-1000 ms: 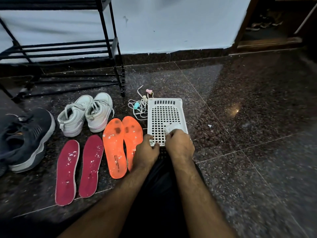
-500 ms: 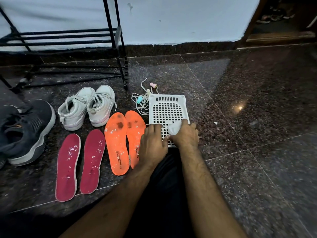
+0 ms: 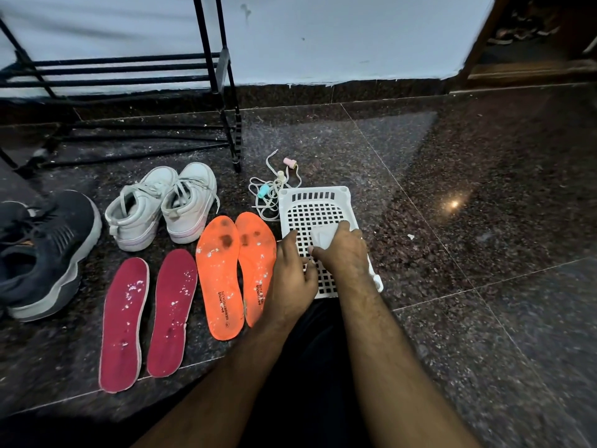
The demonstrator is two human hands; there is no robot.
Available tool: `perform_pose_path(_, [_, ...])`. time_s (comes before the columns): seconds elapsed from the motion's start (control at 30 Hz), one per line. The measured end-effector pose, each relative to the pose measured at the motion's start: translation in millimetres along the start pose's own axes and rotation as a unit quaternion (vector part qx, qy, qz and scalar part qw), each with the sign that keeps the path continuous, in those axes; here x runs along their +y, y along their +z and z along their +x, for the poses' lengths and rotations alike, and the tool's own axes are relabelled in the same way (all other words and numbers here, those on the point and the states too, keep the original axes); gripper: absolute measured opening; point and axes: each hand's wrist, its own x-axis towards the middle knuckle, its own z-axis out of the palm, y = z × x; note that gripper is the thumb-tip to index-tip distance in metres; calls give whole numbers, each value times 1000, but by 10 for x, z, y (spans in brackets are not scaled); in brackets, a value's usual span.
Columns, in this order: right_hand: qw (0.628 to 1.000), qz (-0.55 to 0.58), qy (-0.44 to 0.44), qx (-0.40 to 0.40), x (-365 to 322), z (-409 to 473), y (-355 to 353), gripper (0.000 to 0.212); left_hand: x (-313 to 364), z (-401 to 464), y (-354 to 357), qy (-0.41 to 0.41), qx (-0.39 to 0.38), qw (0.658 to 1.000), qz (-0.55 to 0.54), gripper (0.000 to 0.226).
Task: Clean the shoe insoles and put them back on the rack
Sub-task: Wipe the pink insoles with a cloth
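- Lower left of the frame: pair of red insoles (image 3: 143,321) flat on the floor, side by side, long axes running up-frame, speckled with white crumbs; farthest of the insoles from both hands.
- Left of centre: pair of orange insoles (image 3: 235,273), same up-frame lie, toes up-frame, dark stains near the toes and white flecks; right one partly hidden under the left wrist.
- Upper left: black rack (image 3: 129,72) against the wall, well apart from the insoles, beyond the white shoes (image 3: 161,205).
- Centre: left hand (image 3: 292,279) hovering at the edge of the white basket (image 3: 318,202), fingers loosely curled, grasping nothing visible; just beside the orange pair, so likely the nearer hand for picking one up.
- Right of centre: right hand (image 3: 344,253) over the basket, grip pinched on a small white cloth or wipe (image 3: 321,237), exact kind unclear.
- Judged relation: insoles all lie left of both hands, so the wipe must travel left across the body, then stroke along each long axis.
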Motion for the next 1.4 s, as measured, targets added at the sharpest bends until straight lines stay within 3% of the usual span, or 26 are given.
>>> perform_pose_path(0.1, [1000, 12, 5, -4, -10, -17, -76, 76, 14, 5, -11, 0, 20, 1000, -1, 56])
perform_pose_path(0.27, [998, 49, 3, 47, -7, 34, -131, 45, -54, 79, -13, -15, 22, 999, 32, 47])
perform_pose_path(0.4, [998, 35, -1, 61, 18, 102, -154, 18, -103, 87, 31, -5, -75, 995, 61, 75])
perform_pose_path(0.57, [1000, 0, -18, 7, 28, 204, -63, 29, -152, 183, 82, -1, -108, 986, 123, 106])
perform_pose_path(0.87, [998, 23, -56, 34, -125, 408, 79, 25, -281, 318, 99, -96, -27, 995, -20, 80])
perform_pose_path(1.07, [994, 21, -90, 51, -324, 578, 163, 21, -275, 422, 0, -108, 53, 992, -34, 44])
perform_pose_path(1.2, [990, 14, -122, 64, -444, 599, 216, 15, -320, 434, -51, -102, 58, 991, -57, 46])
perform_pose_path(1.4, [990, 88, -92, 57, -474, 536, -7, 16, -421, 445, -36, -57, 99, 991, -66, 50])
